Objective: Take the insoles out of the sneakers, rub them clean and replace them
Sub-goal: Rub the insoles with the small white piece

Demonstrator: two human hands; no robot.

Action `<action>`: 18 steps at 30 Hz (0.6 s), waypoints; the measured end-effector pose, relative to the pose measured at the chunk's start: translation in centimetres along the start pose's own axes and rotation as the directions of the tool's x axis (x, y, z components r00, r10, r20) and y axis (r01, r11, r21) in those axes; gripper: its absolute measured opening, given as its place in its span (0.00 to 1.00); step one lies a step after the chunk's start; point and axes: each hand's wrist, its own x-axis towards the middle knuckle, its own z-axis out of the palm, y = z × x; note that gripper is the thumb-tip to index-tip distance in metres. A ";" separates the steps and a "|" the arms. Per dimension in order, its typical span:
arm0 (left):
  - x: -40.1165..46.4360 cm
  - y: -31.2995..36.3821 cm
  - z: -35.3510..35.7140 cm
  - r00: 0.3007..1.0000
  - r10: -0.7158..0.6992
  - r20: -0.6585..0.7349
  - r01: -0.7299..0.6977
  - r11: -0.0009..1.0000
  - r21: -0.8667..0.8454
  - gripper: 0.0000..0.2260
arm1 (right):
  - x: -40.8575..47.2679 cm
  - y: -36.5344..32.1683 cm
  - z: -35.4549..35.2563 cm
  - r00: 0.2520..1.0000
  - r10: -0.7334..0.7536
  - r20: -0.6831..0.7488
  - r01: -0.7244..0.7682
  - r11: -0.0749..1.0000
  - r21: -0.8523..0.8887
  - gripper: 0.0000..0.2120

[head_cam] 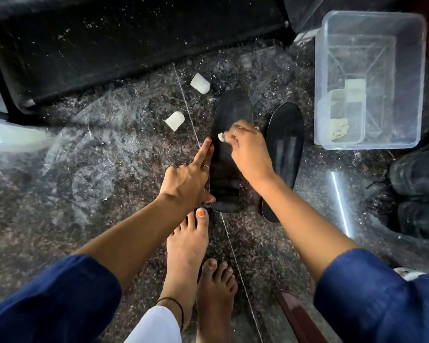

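Note:
Two black insoles lie on the dark speckled floor. The nearer insole (229,115) is under both hands. My left hand (191,178) rests along its left edge, forefinger stretched forward and thumb on the heel end. My right hand (248,149) pinches a small white wad (221,136) against the insole's middle. The second insole (286,142) lies just to the right, partly under my right forearm. The black sneakers (421,191) stand at the right edge of the view.
A clear plastic bin (419,78) with some pale scraps inside stands at the back right. Two white pieces (200,83) (175,120) lie on the floor beyond the insoles. A black mat (109,45) spreads at the back. My bare feet (188,246) are just behind the insole.

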 end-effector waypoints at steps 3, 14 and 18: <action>-0.1 0.0 0.0 1.000 0.003 -0.003 -0.003 0.999 0.032 0.50 | -3.6 -0.1 -0.1 0.997 -0.051 0.052 0.051 0.999 0.013 0.07; 0.0 0.1 0.1 1.000 0.008 -0.005 -0.008 0.998 0.069 0.50 | -1.8 1.3 -0.5 0.996 0.078 -0.051 -0.078 0.997 0.013 0.07; -0.2 0.0 -0.2 1.000 0.017 0.003 -0.017 0.996 0.087 0.47 | 0.4 1.7 -1.3 0.985 0.160 -0.060 -0.159 0.987 0.028 0.06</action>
